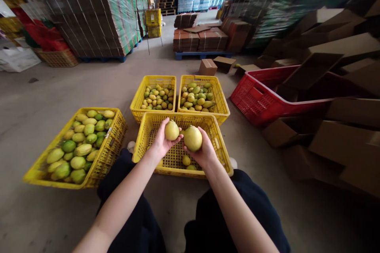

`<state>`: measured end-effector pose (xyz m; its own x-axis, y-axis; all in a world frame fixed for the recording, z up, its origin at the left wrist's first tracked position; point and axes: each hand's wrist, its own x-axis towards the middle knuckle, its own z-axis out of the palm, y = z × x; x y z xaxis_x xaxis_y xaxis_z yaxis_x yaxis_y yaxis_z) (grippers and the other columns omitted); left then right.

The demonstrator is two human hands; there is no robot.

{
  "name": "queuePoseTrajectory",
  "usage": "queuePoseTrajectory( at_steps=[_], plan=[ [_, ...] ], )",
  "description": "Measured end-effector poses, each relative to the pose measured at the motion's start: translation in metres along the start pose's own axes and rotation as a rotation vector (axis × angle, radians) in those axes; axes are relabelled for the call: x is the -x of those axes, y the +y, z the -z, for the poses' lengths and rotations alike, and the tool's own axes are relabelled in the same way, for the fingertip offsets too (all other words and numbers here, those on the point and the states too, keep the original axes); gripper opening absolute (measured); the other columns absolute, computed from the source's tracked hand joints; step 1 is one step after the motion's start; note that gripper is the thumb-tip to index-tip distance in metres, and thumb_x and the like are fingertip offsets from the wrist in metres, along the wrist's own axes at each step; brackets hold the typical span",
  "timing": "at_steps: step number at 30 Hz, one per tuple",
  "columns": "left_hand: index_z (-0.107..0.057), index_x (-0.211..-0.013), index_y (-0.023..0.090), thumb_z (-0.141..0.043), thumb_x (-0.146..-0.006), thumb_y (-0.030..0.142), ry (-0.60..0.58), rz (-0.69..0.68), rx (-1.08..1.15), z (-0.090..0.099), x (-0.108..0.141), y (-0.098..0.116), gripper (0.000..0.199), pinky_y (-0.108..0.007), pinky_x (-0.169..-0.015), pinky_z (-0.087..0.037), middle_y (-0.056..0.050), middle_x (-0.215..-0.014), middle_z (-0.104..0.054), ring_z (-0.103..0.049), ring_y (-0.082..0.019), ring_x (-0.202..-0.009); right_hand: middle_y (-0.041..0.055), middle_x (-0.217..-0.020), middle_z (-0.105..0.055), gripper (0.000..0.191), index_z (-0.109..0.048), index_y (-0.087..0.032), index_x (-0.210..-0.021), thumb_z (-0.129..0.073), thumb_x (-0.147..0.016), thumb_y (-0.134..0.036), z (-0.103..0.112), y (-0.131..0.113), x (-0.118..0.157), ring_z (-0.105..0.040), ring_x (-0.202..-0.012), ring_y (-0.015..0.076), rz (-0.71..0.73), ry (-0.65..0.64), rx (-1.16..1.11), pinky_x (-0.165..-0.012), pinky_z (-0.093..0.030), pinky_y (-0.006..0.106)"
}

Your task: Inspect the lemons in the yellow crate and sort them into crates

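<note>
My left hand (160,142) is closed round a round yellow-green fruit (171,130), perhaps a papaya. A slightly larger fruit (192,138) of the same sort is gripped by my right hand (205,151). Both are held side by side, a little apart, above a yellow plastic crate (222,158) between my legs. Several fruits, such as a small yellow one (186,160), lie on its perforated bottom; my hands and forearms hide part of the inside.
Two yellow crates, left (136,97) and right (221,99), hold more fruit just beyond. Another full crate (115,142) stands at left. To the right are a red crate (252,97) and heaped cardboard boxes (350,146). Wrapped stacks and a blue pallet (192,55) stand farther back.
</note>
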<state>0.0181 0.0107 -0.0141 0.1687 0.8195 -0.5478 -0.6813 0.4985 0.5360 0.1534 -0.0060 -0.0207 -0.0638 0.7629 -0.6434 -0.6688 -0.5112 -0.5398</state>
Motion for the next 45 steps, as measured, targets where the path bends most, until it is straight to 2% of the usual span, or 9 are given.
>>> queuePoseTrajectory(
  at_steps=[4, 11, 18, 24, 29, 33, 35, 41, 45],
  plan=[
    [-0.059, -0.094, 0.01, -0.032, -0.092, 0.035, -0.01, 0.054, 0.044, 0.004, -0.003, -0.001, 0.037, -0.025, -0.048, -0.053, -0.009, -0.069, -0.066, -0.064, -0.016, -0.056, 0.0041, -0.059, -0.065, 0.026, -0.057, -0.02, -0.082, -0.038, -0.086, -0.038, -0.001, -0.001, -0.001, -0.06, -0.047, 0.0179, -0.068, -0.009, 0.003, -0.039, -0.047, 0.027],
    [-0.057, -0.088, 0.011, -0.056, -0.084, 0.035, 0.04, 0.033, 0.008, 0.0, 0.001, 0.002, 0.025, -0.017, -0.042, -0.05, -0.004, -0.063, -0.062, -0.062, -0.013, -0.052, -0.0022, -0.059, -0.064, 0.017, -0.056, -0.023, -0.081, -0.047, -0.084, -0.036, 0.001, 0.002, -0.006, -0.062, -0.052, 0.0157, 0.066, 0.029, -0.056, -0.052, -0.055, 0.031],
    [-0.061, -0.091, 0.008, -0.039, -0.087, 0.028, -0.063, 0.143, 0.16, 0.009, -0.001, 0.002, 0.03, -0.02, -0.046, -0.052, -0.009, -0.069, -0.065, -0.063, -0.014, -0.056, -0.002, -0.054, -0.061, 0.019, -0.054, -0.022, -0.074, -0.045, -0.085, -0.034, 0.002, 0.003, -0.007, -0.058, -0.048, 0.0152, 0.035, 0.042, -0.089, -0.051, -0.054, 0.031],
    [-0.059, -0.081, 0.012, -0.046, -0.085, 0.027, 0.139, -0.017, 0.161, 0.004, 0.0, 0.0, 0.02, -0.025, -0.045, -0.051, -0.004, -0.067, -0.063, -0.058, -0.013, -0.053, -0.0013, -0.055, -0.061, 0.019, -0.053, -0.02, -0.076, -0.043, -0.089, -0.031, 0.001, 0.003, -0.006, -0.059, -0.049, 0.0147, -0.011, 0.03, -0.119, -0.054, -0.054, 0.031],
    [-0.056, -0.077, 0.016, -0.055, -0.084, 0.027, 0.206, -0.014, 0.195, 0.002, -0.003, 0.001, 0.013, -0.026, -0.052, -0.053, -0.002, -0.066, -0.06, -0.058, -0.013, -0.056, -0.0015, -0.057, -0.062, 0.015, -0.054, -0.021, -0.076, -0.046, -0.086, -0.029, 0.001, 0.0, -0.005, -0.059, -0.053, 0.0155, 0.022, 0.054, -0.162, -0.054, -0.053, 0.031],
    [-0.057, -0.08, 0.013, -0.04, -0.089, 0.019, 0.181, 0.073, 0.168, 0.005, -0.008, -0.003, 0.021, -0.028, -0.053, -0.054, -0.006, -0.07, -0.063, -0.062, -0.016, -0.061, 0.0008, -0.055, -0.059, 0.022, -0.053, -0.021, -0.075, -0.038, -0.088, -0.03, 0.003, -0.002, -0.007, -0.057, -0.051, 0.018, -0.076, 0.098, -0.131, -0.046, -0.049, 0.031],
    [-0.058, -0.081, 0.012, -0.04, -0.09, 0.021, 0.148, 0.095, 0.165, 0.006, -0.008, -0.004, 0.022, -0.028, -0.053, -0.055, -0.007, -0.072, -0.063, -0.063, -0.016, -0.063, 0.003, -0.056, -0.06, 0.026, -0.054, -0.02, -0.076, -0.034, -0.089, -0.029, 0.003, -0.002, -0.008, -0.058, -0.052, 0.0192, -0.116, 0.086, -0.103, -0.043, -0.046, 0.029],
    [-0.056, -0.075, 0.015, -0.062, -0.08, 0.027, 0.106, 0.016, 0.175, -0.001, 0.002, 0.002, 0.015, -0.026, -0.056, -0.056, -0.004, -0.067, -0.06, -0.062, -0.015, -0.062, 0.0002, -0.061, -0.06, 0.018, -0.053, -0.021, -0.079, -0.04, -0.088, -0.029, 0.003, 0.003, -0.012, -0.057, -0.055, 0.0173, -0.033, 0.145, -0.117, -0.047, -0.047, 0.028],
    [-0.057, -0.077, 0.013, -0.047, -0.088, 0.029, 0.082, 0.058, 0.182, 0.0, 0.003, 0.004, 0.022, -0.027, -0.055, -0.057, -0.007, -0.069, -0.062, -0.063, -0.015, -0.061, 0.0002, -0.058, -0.06, 0.019, -0.054, -0.021, -0.08, -0.041, -0.088, -0.033, 0.002, 0.003, -0.011, -0.057, -0.051, 0.0171, -0.051, 0.141, -0.091, -0.044, -0.046, 0.027]
  ],
)
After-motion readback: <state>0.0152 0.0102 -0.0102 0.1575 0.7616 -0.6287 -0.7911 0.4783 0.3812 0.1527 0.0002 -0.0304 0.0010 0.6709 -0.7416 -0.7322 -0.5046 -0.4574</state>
